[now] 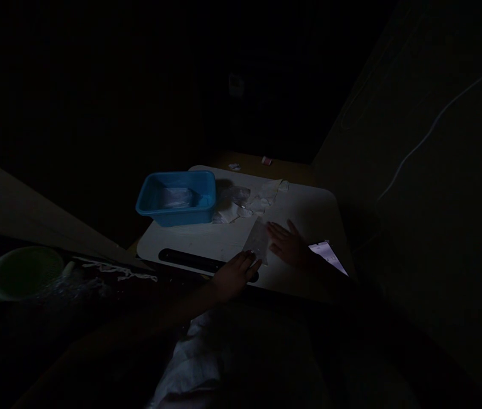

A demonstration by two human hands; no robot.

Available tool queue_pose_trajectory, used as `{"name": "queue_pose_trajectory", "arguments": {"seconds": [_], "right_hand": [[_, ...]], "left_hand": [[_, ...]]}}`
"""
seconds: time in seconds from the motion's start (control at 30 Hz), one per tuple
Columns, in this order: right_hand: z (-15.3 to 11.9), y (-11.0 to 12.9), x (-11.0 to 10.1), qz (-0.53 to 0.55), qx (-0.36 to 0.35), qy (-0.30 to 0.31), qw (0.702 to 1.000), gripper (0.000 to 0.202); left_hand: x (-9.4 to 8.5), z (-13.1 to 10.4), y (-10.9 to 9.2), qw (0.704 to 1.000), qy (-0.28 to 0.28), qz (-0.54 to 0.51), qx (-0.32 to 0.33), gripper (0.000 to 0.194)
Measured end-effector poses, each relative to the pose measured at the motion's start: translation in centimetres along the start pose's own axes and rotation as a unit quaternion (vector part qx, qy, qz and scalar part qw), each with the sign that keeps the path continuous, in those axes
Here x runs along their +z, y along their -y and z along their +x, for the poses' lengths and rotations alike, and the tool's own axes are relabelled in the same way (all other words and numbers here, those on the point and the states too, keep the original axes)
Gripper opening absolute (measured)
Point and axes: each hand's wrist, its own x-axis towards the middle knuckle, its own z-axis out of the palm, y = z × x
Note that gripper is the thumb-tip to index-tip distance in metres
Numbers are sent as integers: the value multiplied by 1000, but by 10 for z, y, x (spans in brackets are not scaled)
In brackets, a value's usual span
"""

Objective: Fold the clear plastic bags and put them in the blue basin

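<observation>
A clear plastic bag lies flat on the white table, in dim light. At its lower left corner rests my left hand, fingers spread and touching the bag. My right hand is at the bag's right edge, palm down with its fingers stretched out and the thumb apart. Whether anything is inside the bag is too dark to tell. Just behind the bag lie crumpled clear plastic and pale scraps.
A blue basin with plastic packets in it stands at the table's left. A lit phone lies at the right. The dark slot runs along the near edge. A small red-and-white item sits beyond the table.
</observation>
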Motion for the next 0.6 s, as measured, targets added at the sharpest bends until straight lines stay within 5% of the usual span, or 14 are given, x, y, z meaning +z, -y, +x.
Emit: {"name": "queue_pose_trajectory", "arguments": {"seconds": [0.13, 0.37, 0.6], "right_hand": [[-2, 17, 5, 30, -60, 16, 998, 49], [2, -23, 5, 19, 63, 6, 998, 46], [10, 27, -6, 51, -74, 30, 996, 50]], "left_hand": [[1, 0, 0, 1000, -3, -2, 2, 59], [-3, 0, 0, 1000, 4, -9, 3, 63], [-3, 1, -1, 1000, 10, -6, 3, 60]]}}
